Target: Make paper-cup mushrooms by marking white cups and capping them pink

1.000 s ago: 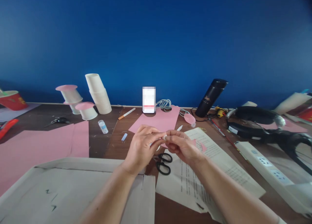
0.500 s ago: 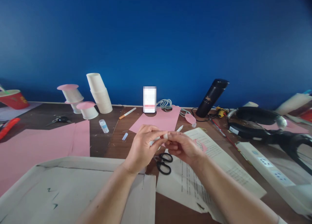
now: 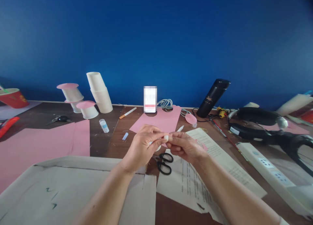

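My left hand [image 3: 143, 146] and my right hand [image 3: 184, 145] meet above the middle of the table. Both pinch a small white piece [image 3: 166, 138] between thumb and fingertips; its exact kind is too small to tell. A pale rounded edge shows just under the left fingers, mostly hidden by them. Black-handled scissors [image 3: 165, 163] lie below the hands, blades partly covered. Beneath my right hand and forearm is a printed paper sheet [image 3: 227, 159]. Behind the fingers lies a cut pink sheet [image 3: 163, 119].
Pink-topped paper cups [image 3: 88, 111] and a leaning cup stack [image 3: 101, 94] stand back left. A phone [image 3: 150, 99] rests against the blue wall. The black flask [image 3: 212, 99], power strip [image 3: 266, 172] and black headset-like object [image 3: 259, 120] occupy the right. White board [image 3: 85, 189] lies front left.
My fingertips have shifted slightly, and more of the white piece shows between them. Both hands stay in nearly the same place; the objects around them lie as before.
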`<state>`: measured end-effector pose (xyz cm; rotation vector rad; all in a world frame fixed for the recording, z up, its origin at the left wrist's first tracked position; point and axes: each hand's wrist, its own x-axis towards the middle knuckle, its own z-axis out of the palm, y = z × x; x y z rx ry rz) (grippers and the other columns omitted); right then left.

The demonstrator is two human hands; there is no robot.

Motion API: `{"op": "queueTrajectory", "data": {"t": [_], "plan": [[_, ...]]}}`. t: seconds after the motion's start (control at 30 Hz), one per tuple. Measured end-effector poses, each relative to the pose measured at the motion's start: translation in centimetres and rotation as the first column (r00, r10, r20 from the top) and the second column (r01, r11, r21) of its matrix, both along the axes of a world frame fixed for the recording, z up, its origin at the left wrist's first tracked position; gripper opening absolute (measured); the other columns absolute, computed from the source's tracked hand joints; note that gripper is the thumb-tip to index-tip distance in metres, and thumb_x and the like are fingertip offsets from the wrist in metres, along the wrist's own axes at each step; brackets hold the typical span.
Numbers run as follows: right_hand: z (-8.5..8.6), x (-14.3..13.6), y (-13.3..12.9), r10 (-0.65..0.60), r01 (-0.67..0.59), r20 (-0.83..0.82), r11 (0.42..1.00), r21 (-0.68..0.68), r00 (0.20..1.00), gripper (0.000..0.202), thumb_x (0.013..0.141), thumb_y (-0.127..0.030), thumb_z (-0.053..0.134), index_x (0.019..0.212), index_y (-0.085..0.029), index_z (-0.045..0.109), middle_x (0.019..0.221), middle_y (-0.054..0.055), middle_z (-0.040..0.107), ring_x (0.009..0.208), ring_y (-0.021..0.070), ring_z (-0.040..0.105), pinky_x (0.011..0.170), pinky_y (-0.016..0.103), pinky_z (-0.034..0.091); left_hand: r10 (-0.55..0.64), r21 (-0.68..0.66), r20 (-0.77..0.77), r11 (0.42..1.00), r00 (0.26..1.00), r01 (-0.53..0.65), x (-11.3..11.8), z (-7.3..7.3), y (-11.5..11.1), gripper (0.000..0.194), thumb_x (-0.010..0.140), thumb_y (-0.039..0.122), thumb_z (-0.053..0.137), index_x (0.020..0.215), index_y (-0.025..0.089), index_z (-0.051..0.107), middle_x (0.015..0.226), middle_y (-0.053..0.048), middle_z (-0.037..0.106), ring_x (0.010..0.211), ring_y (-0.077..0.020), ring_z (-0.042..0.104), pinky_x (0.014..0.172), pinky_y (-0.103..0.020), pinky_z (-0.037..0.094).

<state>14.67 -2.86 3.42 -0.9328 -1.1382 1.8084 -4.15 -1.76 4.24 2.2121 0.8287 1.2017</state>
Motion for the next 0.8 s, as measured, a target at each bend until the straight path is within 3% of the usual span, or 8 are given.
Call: {"op": "queueTrajectory", "data": {"t": [0.53,0.8], "plan": [[-1.2,-0.4,0.2,-0.055,0.056,-0.043,0.998,0.007,0.998,0.029,0.071,-0.038,0.075,0.067,-0.012,0.062,0.056,-0.004,0.047,0.043,0.0002,0.023,0.041,0.018,0.012,-0.007,-0.007,-0.024,1.0,1.0,0.007,-0.2,0.5,-0.3,0.022,0.089,0.031,0.052,0.1,0.032,0.071,0.093,-0.002,0.067,0.095,-0.0167,0.056,0.084,-0.035,0.047],[-1.2,-0.5,0.2,-0.052,0.055,-0.062,0.997,0.045,0.997,0.029,0.075,-0.039,0.072,0.069,-0.013,0.063,0.056,-0.004,0.045,0.044,0.0006,0.026,0.042,0.018,0.014,-0.029,-0.098,0.042,0.995,0.999,0.033,0.2,0.2,-0.2,0.021,0.088,0.033,0.053,0.099,0.031,0.071,0.095,-0.001,0.067,0.097,-0.0163,0.057,0.086,-0.034,0.047]]}}
